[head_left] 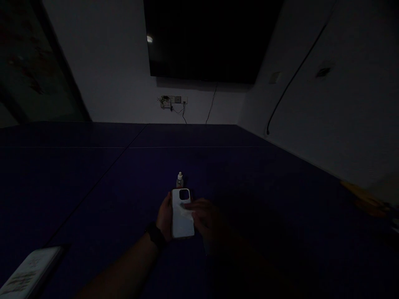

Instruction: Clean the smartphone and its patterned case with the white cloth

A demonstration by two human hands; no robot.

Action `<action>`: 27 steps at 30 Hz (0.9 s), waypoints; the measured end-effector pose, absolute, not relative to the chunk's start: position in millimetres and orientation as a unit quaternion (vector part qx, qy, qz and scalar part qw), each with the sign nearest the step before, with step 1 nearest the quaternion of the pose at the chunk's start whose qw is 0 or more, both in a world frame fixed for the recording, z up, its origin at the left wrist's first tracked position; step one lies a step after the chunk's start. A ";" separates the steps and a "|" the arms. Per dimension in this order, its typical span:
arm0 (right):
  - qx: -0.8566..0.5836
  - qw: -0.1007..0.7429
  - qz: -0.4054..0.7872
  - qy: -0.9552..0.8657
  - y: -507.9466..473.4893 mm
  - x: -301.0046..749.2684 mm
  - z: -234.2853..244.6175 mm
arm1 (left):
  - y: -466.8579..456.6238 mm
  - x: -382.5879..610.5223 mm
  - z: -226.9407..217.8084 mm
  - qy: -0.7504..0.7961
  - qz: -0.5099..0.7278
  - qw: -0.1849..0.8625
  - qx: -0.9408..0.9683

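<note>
Smartphone with a pale back and a dark square camera housing [182,216] sits at 6 o'clock from the middle of your view, camera end pointing away from you. Your left grip [163,216], with a black wristband [156,236] on that arm, curls closed around the phone's left edge; you can't tell from this view whether the phone is lifted or resting. Your right grip [204,218] reaches in from 3 o'clock, mostly in shadow, and is closed on a crumpled white wipe [187,214] pressed against the phone's back. Just beyond the camera end, at 12 o'clock from the phone, a small clear bottle with a white cap [180,180] stands upright on the dark blue counter [93,174], touched by neither grip. As things lie, the wipe is on the phone, the bottle's cap looks fitted, and much of the phone's back remains uncovered; the light is too dim to show any marks on it. A pale printed booklet [31,272] lies well off at 7 o'clock, and a wall socket panel with trailing cables [173,101] sits far off at 12 o'clock.
</note>
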State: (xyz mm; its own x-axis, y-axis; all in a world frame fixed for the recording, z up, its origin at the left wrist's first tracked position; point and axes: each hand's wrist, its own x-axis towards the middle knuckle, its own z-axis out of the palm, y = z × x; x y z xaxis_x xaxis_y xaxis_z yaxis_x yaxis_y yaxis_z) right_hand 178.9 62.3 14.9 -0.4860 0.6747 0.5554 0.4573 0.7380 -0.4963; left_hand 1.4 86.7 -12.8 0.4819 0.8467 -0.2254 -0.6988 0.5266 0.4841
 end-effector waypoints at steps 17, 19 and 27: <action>-0.242 0.242 -0.006 -0.940 76.1 172.7 -2.8 | 85.2 6.1 -7.0 0.260 0.486 0.827 0.112; -0.227 0.245 0.007 -0.943 78.3 178.6 -2.5 | 85.5 6.5 -7.7 0.263 0.482 0.829 0.112; -0.269 0.277 -0.061 -0.921 82.3 166.6 -13.2 | 84.8 4.8 -6.1 0.276 0.488 0.820 0.116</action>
